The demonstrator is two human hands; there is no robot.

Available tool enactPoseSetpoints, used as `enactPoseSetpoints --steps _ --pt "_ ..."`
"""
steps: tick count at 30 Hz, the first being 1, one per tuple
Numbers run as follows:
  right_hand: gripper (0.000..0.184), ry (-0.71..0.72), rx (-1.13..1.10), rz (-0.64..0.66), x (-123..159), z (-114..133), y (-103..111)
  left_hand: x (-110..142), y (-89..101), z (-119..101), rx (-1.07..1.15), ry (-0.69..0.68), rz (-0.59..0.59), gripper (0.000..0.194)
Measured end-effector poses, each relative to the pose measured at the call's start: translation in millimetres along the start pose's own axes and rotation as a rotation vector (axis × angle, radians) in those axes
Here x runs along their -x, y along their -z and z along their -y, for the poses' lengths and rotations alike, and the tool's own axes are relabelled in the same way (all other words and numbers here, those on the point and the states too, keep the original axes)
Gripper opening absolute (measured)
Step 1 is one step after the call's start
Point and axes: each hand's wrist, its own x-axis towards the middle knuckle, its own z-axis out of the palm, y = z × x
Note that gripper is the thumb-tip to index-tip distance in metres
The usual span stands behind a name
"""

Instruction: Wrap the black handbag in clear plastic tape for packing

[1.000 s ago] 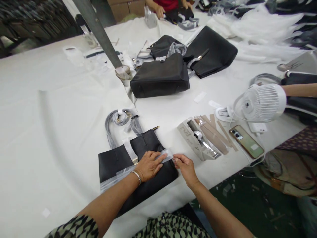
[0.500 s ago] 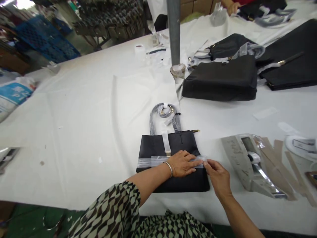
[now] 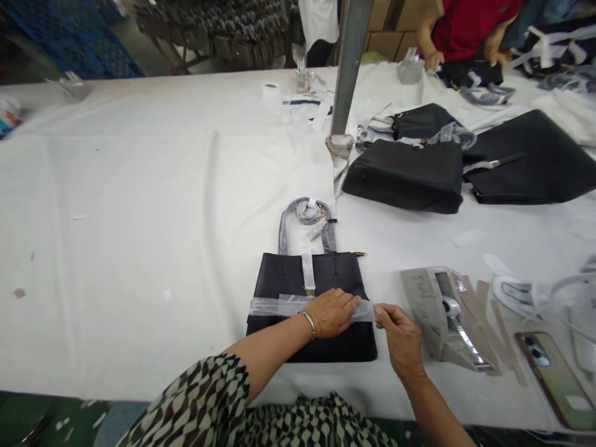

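A small black handbag (image 3: 288, 276) lies flat on the white table (image 3: 139, 205) in front of me, its plastic-wrapped straps (image 3: 302, 217) pointing away. A clear plastic strip (image 3: 274, 305) runs across the bag's front. My left hand (image 3: 331, 312) lies flat on the strip and bag, fingers stretched out. My right hand (image 3: 401, 338) pinches the strip's right end just past the bag's edge.
A grey tape dispenser (image 3: 442, 316) with brown tape strips sits to the right, then a phone (image 3: 554, 379) and a white fan. Two larger black bags (image 3: 410, 174) lie beyond, beside a metal post (image 3: 349, 68). A person in red (image 3: 465, 25) works at the far side.
My view has swung left and then steadied. Both hands stay on the strip across the bag, the right still pinching its end.
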Motion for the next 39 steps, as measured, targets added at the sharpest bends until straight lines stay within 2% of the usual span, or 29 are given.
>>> enactPoseSetpoints --steps 3,5,8,10,12,17,21,25,28,30,33,36,39 --pt "0.044 -0.023 -0.022 -0.034 -3.4 -1.3 5.8 5.3 -2.2 3.9 0.160 0.032 -0.057 0.051" --pt "0.043 0.025 0.057 -0.025 -5.1 -8.8 8.3 8.6 -3.7 8.0 0.309 0.069 -0.133 0.047" --pt "0.046 0.163 0.188 0.091 -4.0 -22.9 5.7 9.7 -5.7 14.6 0.515 0.169 -0.251 0.043" --pt "0.048 0.225 0.215 0.148 -1.8 -31.3 0.4 6.5 -5.7 18.2 0.607 0.227 -0.278 0.044" --pt "0.047 0.253 0.235 0.156 -0.2 -38.1 -5.2 0.6 -3.4 21.0 0.632 0.228 -0.225 0.043" --pt "0.042 0.312 0.283 0.133 -2.9 -48.8 -8.3 -19.0 12.7 30.0 0.643 0.231 0.012 0.039" --pt "0.036 0.410 0.377 0.048 -9.6 -53.6 -4.3 -29.0 25.0 37.8 0.697 0.239 0.077 0.039" --pt "0.038 0.266 0.386 -0.033 -15.7 -58.3 -4.1 -28.0 26.9 37.7 0.721 0.237 0.101 0.038" --pt "0.042 0.143 0.231 -0.044 -19.0 -60.7 -4.7 -25.7 23.6 36.8 0.734 0.256 0.101 0.039" --pt "0.045 0.080 0.133 -0.014 -20.6 -60.8 -4.2 -25.3 21.6 37.5 0.743 0.246 0.101 0.038" --pt "0.044 0.001 0.114 0.063 -22.0 -58.4 -2.9 -25.9 20.8 38.5 0.750 0.216 0.101 0.034" --pt "0.044 -0.029 0.174 0.023 -22.5 -55.5 -3.9 -26.7 21.6 37.6 0.719 0.203 0.118 0.034" --pt "0.044 0.001 0.270 -0.052 -22.5 -55.8 -7.5 -27.6 22.0 36.2 0.647 0.199 0.145 0.038"
